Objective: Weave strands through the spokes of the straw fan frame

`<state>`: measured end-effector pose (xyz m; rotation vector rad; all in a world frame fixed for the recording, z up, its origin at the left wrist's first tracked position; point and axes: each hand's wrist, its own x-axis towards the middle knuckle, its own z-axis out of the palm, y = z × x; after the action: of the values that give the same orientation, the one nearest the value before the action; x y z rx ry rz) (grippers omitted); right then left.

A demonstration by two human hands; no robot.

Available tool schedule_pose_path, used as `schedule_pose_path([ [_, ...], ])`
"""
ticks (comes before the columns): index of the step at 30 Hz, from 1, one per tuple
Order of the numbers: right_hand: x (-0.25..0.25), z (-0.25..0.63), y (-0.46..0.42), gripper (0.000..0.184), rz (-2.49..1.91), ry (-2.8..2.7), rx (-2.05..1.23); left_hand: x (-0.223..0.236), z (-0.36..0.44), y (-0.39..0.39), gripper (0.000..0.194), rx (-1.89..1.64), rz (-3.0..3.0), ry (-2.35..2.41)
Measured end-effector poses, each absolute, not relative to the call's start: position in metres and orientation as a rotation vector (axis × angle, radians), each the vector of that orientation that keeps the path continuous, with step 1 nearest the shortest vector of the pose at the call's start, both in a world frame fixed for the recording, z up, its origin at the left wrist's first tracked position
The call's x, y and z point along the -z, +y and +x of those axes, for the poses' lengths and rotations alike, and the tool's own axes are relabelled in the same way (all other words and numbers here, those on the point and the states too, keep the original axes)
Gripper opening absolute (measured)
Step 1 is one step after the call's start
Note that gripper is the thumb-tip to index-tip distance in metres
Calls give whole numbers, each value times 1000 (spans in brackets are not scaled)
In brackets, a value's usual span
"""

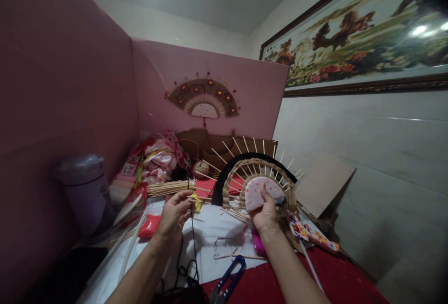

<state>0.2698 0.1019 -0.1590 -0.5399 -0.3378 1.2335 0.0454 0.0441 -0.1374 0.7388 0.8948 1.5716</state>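
My right hand [265, 214] grips a half-round fan [231, 178] by its white, red-dotted padded centre [258, 191], the thumb lying on the front. Thin wooden sticks spread out from that centre. Braided straw bands and a wide black woven band run across them, and the stick tips stick out past the black edge. Left of the fan, my left hand [176, 214] pinches a black cord [193, 243] near the end of a lower-left stick. From my fingers the cord hangs down to a loose black heap [184, 292] at the table's front.
Blue-handled thread snips [229, 278] lie in front. Behind are a bundle of sticks [168, 188], a twine ball [201, 169] and piled pink fabric [159, 154]. A lidded purple container [84, 196] stands left. A finished fan [205, 98] hangs on the pink panel [150, 75].
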Motion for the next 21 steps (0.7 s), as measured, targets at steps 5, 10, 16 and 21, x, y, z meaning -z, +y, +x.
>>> schedule_pose_path([
  [5,154,268,99,25,-566,-206,-1284,134,44,43,36,-1637,674,894],
  [10,157,269,102,27,-563,-251,-1249,139,41,46,33,-1657,657,884],
  [16,158,270,103,28,-579,-233,-1266,138,41,47,33,-1679,687,858],
  [21,153,268,100,28,-546,-219,-1289,136,43,47,38,-1693,669,903],
])
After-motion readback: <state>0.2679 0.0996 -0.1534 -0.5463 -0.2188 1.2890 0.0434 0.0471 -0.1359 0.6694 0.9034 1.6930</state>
